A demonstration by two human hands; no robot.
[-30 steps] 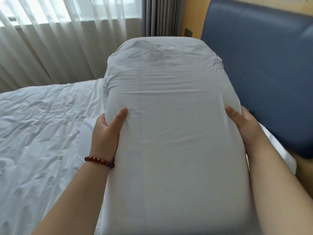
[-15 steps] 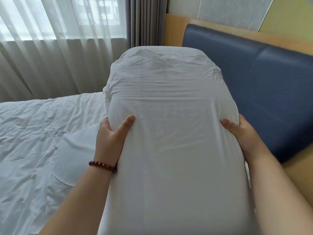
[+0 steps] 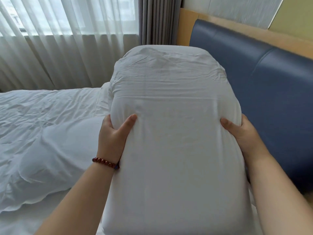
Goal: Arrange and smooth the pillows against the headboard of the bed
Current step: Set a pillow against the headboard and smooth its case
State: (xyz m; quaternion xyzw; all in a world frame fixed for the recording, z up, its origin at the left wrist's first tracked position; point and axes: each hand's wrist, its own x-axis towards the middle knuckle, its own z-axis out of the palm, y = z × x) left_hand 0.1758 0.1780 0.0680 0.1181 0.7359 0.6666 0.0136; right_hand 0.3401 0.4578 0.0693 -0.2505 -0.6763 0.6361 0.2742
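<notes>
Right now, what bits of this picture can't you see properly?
Head view only:
- Fingers of the left hand and right hand: mostly behind the held pillow.
- The held pillow's near end: cut off by the bottom edge.
- The second pillow on the bed: partly behind the left arm.

White pillow (image 3: 169, 141) held lengthwise beside the blue headboard (image 3: 271, 92)

The plump pillow is pressed in at both long sides; its case is smooth on the near part and creased across the far end, which rises in front of the headboard's left edge. A second white pillow (image 3: 59, 150) lies flat on the bed (image 3: 33, 107) just to the left, partly hidden behind the first. The padded headboard has seamed panels in a wooden frame; the bed's white cover is wrinkled.
</notes>
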